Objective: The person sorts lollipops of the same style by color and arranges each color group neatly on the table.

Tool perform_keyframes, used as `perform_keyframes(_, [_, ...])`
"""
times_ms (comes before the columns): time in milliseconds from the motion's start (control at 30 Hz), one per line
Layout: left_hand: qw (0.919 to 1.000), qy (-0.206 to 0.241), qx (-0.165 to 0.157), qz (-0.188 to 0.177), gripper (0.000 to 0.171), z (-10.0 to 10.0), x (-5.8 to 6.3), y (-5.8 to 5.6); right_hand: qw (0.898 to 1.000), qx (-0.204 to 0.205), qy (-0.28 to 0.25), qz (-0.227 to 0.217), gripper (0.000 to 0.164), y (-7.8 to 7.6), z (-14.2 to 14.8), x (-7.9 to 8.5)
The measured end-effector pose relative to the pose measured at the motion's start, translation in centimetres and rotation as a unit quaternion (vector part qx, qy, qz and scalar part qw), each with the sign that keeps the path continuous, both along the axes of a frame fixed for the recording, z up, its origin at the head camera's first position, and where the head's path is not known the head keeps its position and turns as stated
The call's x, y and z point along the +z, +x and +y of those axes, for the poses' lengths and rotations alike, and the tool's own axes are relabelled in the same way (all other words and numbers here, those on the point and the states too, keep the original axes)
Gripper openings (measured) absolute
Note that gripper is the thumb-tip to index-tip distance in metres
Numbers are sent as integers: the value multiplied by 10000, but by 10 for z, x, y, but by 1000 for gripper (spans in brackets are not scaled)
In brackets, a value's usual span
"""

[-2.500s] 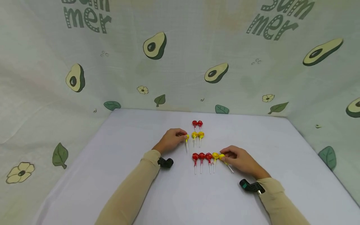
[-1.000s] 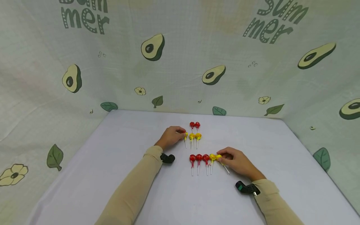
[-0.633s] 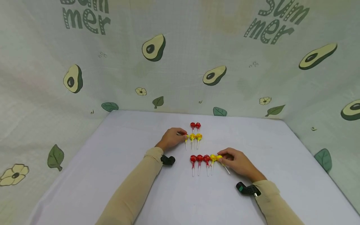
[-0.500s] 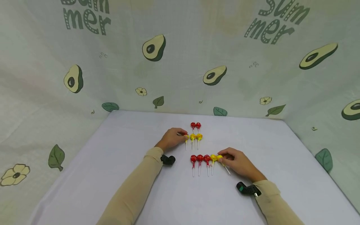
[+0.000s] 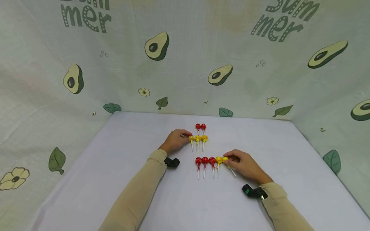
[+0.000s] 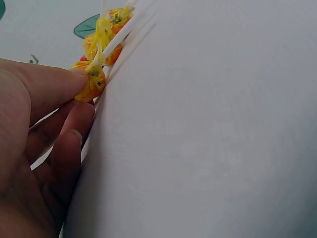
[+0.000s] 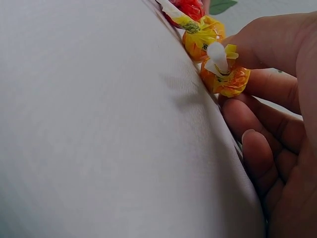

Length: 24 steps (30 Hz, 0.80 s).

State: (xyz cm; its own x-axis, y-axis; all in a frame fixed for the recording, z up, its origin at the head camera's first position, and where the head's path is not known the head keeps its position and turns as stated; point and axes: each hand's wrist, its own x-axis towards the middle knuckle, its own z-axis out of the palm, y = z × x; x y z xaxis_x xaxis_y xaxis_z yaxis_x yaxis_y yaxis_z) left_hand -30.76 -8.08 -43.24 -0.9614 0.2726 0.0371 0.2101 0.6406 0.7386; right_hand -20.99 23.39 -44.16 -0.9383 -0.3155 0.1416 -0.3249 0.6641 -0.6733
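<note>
My left hand (image 5: 175, 140) pinches the head of a yellow lollipop (image 5: 192, 138) between thumb and fingers. That lollipop stands at the left end of a line with two more yellow lollipops (image 5: 204, 138), sticks toward me. A speck of red (image 6: 83, 58) shows behind the left thumb, mostly hidden. Nearer to me, my right hand (image 5: 245, 164) pinches another yellow lollipop (image 7: 229, 82) by its head, its stick slanting down to the right. Left of it in the same row lie one yellow lollipop (image 5: 219, 159) and three red lollipops (image 5: 205, 160).
Two red lollipops (image 5: 198, 126) lie behind the yellow line, sticks pointing at it. Everything rests on a white-covered table (image 5: 179, 199). A cloth backdrop (image 5: 185, 48) printed with avocados and leaves rises behind the far edge and along the sides.
My left hand has brought its yellow lollipop rightward, closer beside the two other yellow ones. The right hand keeps its pinch in about the same spot.
</note>
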Motion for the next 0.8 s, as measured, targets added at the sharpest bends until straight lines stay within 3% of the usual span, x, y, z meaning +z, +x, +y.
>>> perform_keyframes(800, [9998, 142, 71, -72, 22, 0, -3, -2, 10000, -26, -19, -4, 25, 1, -2, 1])
